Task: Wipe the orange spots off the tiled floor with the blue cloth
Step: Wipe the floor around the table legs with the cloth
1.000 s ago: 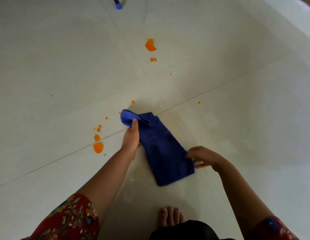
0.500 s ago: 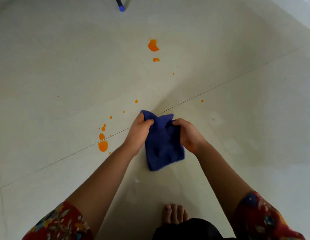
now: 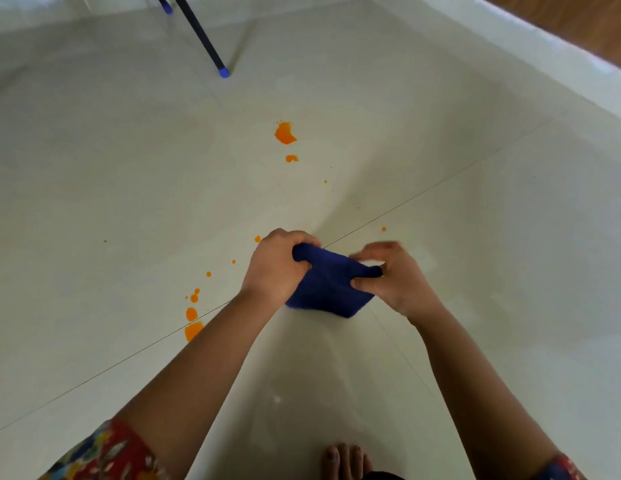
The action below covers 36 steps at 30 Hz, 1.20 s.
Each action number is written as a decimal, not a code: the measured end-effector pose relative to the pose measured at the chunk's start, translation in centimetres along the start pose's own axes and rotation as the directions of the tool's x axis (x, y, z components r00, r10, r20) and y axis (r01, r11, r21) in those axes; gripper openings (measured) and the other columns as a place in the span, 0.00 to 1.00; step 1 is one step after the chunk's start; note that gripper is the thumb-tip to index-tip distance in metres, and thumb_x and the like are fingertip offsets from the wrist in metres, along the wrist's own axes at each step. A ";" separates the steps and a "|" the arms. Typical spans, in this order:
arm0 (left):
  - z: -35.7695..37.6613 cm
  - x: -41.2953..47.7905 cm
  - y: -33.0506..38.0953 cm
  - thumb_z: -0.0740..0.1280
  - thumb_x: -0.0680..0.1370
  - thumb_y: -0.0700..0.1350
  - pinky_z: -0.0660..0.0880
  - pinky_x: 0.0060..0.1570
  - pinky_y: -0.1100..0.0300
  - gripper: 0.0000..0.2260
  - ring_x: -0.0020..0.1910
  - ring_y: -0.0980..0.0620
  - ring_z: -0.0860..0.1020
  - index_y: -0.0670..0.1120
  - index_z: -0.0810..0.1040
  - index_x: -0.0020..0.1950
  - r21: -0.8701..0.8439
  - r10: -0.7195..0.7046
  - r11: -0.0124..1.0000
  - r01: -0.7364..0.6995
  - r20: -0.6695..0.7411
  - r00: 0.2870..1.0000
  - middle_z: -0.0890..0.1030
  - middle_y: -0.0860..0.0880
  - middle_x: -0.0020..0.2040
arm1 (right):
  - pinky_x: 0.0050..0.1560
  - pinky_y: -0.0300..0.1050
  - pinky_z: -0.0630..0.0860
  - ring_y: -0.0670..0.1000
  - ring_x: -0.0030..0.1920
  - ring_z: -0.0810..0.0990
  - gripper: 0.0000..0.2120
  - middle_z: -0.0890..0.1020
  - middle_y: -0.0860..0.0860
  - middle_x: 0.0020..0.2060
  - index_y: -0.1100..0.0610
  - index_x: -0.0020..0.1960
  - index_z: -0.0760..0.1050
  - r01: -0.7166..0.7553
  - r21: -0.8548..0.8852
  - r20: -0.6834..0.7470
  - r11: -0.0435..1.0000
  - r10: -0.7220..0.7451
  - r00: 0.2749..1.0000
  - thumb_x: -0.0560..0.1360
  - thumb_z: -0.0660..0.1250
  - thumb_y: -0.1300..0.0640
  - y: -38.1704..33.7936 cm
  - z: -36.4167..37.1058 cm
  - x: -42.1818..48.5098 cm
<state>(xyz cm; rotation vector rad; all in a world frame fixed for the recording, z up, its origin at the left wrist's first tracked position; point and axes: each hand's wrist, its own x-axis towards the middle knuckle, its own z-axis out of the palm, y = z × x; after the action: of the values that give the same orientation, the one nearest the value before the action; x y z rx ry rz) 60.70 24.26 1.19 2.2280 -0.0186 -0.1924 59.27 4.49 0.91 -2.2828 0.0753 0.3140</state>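
You hold the blue cloth (image 3: 331, 289) between both hands, low over the tiled floor (image 3: 129, 174). I cannot tell whether its bottom edge touches the tiles. Your left grip (image 3: 278, 268) is clamped on the cloth's far left corner, fingers curled over it. Your right grip (image 3: 395, 282) pinches the right edge between thumb and fingers, though the fingertips are blurred. The cloth looks folded into a small pad, so by my reading you are at the preparing step and no wiping has begun.

Every orange mark in view looks crisp and unsmeared. The big splat (image 3: 285, 133) and the small blob (image 3: 291, 158) beside it lie well beyond both grips. A cluster of drops (image 3: 192, 322) sits to the left of your left grip and a little nearer to you, across a tile joint. Small dots (image 3: 233, 261) run from that cluster up to just beside your left knuckles. One lone dot (image 3: 383, 229) lies just past your right grip.

So all of the cleaning is left: the near-left cluster, the trail of dots, the lone dot, and the far splat.
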 end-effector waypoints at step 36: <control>7.0 8.2 -9.5 0.66 0.75 0.58 0.50 0.74 0.55 0.34 0.77 0.57 0.50 0.56 0.55 0.77 0.571 0.009 0.800 -0.183 0.294 0.956 0.49 0.57 0.78 | 0.77 0.53 0.48 0.53 0.78 0.46 0.27 0.50 0.46 0.78 0.48 0.78 0.51 0.102 -0.581 -0.034 0.808 -0.149 0.988 0.81 0.41 0.44 13.9 5.1 11.0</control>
<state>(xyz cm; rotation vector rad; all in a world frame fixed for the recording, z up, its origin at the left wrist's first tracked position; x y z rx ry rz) 67.24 24.00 -11.63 2.8002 -0.4003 -0.5024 66.71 -0.56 -15.21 -2.8937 -0.1556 0.1912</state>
